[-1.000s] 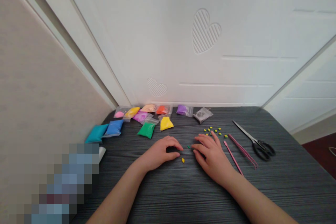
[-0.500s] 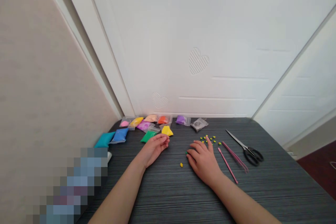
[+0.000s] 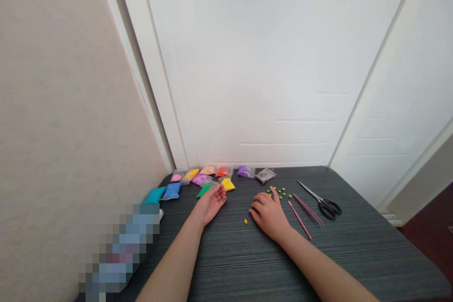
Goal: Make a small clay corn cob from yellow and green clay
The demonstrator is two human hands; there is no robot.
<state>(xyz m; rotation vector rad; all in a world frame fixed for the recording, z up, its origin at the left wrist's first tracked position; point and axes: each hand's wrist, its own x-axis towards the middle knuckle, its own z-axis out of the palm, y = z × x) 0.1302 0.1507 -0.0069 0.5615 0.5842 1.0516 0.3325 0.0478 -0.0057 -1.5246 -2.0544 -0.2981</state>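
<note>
My left hand (image 3: pixel 211 204) is palm up, its fingers loosely curled and slightly apart, with nothing visible in it. Its fingertips are near a yellow clay packet (image 3: pixel 228 184) and partly cover a green clay packet (image 3: pixel 204 191). My right hand (image 3: pixel 268 212) rests palm down on the dark table (image 3: pixel 226 264), fingers spread. A tiny green piece (image 3: pixel 251 207) touches its fingertips at the left. One small yellow piece (image 3: pixel 245 222) lies alone between my hands. Beyond the right fingers are several small yellow-and-green pieces (image 3: pixel 283 194), some hidden by the hand.
To the right lie a pink stick tool (image 3: pixel 299 220), pink tweezers (image 3: pixel 308 210) and black-handled scissors (image 3: pixel 323 202). Along the back are a purple packet (image 3: pixel 244 171), a grey packet (image 3: pixel 265 175) and several other colours. Blue packets (image 3: pixel 171 190) and a blurred-out object (image 3: pixel 123 250) are at left.
The camera view has tilted up and shifted, so everything sits a little differently in frame. The left fingers have loosened slightly. My right hand stays on the table beside the green piece.
</note>
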